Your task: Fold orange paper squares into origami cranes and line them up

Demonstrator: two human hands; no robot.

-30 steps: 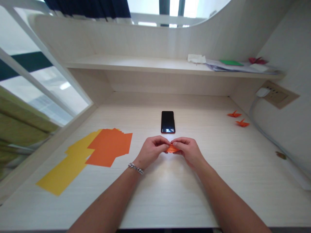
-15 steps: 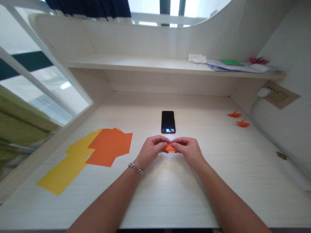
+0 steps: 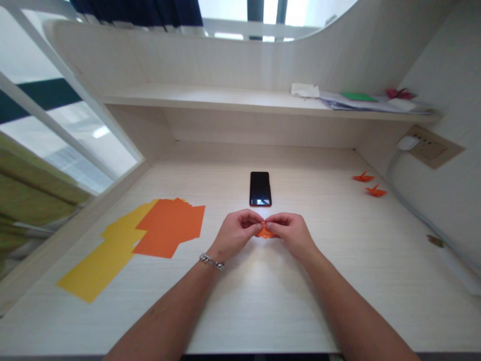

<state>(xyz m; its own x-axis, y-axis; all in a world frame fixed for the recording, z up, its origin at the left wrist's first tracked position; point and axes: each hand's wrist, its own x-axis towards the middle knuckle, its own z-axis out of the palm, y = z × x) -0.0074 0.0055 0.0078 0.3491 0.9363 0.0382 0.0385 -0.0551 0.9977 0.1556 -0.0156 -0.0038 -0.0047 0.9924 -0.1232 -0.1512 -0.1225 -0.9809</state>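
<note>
The pale wood worktop [image 3: 263,311] is stretching out in front of me, and above its back part a shelf [image 3: 206,95] is running across. At the shelf's right end a pile of papers [image 3: 379,105] is lying flat. To my left, the yellow sheets [image 3: 95,268] are resting on the worktop, and the orange sheets [image 3: 169,225] are overlapping them along their right side. My left hand [image 3: 233,233] and my right hand [image 3: 295,233] are meeting in the middle, fingertips nearly touching. Just beyond them a black phone [image 3: 260,188] is lying face up, its near end pointing towards me. Around my left wrist I am wearing a silver chain bracelet [image 3: 211,261]. Far off to my right, by the wall, two small orange paper birds [image 3: 375,191] are sitting near each other. Smallest of all is the folded orange paper [image 3: 266,232] that I am holding between both hands: the fingers of each hand are pinching one side of it, thumbs nearest me, and I cannot tell whether it is touching the worktop.
</note>
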